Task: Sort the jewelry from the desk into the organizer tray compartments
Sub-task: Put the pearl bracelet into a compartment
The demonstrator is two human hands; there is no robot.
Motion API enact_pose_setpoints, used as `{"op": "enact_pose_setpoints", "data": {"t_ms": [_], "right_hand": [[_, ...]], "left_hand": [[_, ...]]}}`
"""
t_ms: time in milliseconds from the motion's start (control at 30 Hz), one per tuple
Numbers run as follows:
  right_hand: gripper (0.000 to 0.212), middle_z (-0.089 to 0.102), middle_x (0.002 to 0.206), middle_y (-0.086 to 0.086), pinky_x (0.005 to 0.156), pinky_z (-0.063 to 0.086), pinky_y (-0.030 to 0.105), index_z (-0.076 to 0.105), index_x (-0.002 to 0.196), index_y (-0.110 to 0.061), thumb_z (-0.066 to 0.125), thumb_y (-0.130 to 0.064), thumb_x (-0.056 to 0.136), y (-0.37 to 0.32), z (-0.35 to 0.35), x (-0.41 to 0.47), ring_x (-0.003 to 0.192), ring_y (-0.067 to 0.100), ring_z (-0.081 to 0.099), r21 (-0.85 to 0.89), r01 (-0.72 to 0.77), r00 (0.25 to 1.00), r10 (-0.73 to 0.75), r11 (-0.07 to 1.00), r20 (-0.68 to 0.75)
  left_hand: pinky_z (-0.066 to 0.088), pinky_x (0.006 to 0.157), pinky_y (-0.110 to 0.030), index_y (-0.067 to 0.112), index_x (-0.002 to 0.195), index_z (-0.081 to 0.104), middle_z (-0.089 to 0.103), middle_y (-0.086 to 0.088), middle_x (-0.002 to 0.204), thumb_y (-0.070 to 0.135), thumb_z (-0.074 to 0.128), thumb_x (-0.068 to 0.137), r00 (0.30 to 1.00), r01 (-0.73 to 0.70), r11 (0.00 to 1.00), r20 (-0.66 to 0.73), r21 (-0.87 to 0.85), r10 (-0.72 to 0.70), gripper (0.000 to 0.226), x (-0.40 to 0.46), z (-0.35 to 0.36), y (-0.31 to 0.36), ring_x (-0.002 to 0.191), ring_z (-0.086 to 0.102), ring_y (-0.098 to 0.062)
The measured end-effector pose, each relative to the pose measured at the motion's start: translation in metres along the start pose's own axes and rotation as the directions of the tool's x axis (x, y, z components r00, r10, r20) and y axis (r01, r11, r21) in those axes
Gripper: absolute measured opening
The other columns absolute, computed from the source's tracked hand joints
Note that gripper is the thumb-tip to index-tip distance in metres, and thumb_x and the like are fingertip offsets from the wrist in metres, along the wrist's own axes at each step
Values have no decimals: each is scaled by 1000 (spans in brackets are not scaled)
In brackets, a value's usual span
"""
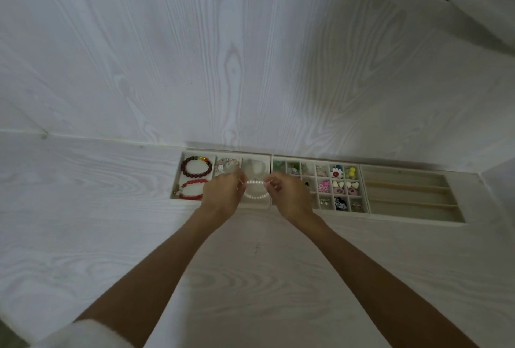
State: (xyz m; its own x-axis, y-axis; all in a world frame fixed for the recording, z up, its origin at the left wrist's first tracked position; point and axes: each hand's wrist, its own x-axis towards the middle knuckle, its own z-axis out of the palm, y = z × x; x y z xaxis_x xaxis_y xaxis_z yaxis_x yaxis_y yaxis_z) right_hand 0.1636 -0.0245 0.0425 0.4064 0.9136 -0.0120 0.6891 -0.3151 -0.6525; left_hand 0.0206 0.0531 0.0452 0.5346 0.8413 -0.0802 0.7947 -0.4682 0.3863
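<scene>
Pale wood-grain desk (250, 278) nearest, both forearms reaching forward over it. Left hand (220, 194) and right hand (287, 194) each pinch one side of a pearly bead bracelet (255, 189), stretched left-right between them, equally near both. It hangs over the near end of the bracelet tray's (178, 177) right compartment; lowering straight down looks sufficient. Beyond, a clear bracelet (255, 168) already lies there.

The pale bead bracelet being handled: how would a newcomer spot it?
Find the left organizer tray against the wall. Over its rightmost compartment, the left hand and right hand pinch the pale bead bracelet. Its neighbours are dark red and bright red.
</scene>
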Motion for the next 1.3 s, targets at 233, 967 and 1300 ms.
{"op": "enact_pose_setpoints", "data": {"t_ms": [233,967,1300], "right_hand": [[16,73,91,-3,91,42,28,73,91,-19,63,-31,87,8,5,12,88,15,63,-167,118,993,-111,979,50],[50,29,151,16,113,14,51,53,132,-15,58,-6,83,16,6,23,142,34,21,-572,392,911,-217,721,351],[38,65,114,5,100,34,40,74,90,-22,75,-6,56,27,11,-1,108,26,59,-579,578,814,-463,575,352]], "left_hand": [[46,72,-32,23,107,61,67,-2,101,26,50,94,997,-67,993,44,95,63,17,14,15,-12,100,61,-22],[52,82,-35,27,94,74,72,9,99,32,27,82,825,-563,777,247,281,508,49,2,9,-33,100,63,-18],[53,85,-37,19,96,74,72,3,102,32,29,80,844,-533,793,252,296,473,49,4,0,-32,104,65,-23]]}}
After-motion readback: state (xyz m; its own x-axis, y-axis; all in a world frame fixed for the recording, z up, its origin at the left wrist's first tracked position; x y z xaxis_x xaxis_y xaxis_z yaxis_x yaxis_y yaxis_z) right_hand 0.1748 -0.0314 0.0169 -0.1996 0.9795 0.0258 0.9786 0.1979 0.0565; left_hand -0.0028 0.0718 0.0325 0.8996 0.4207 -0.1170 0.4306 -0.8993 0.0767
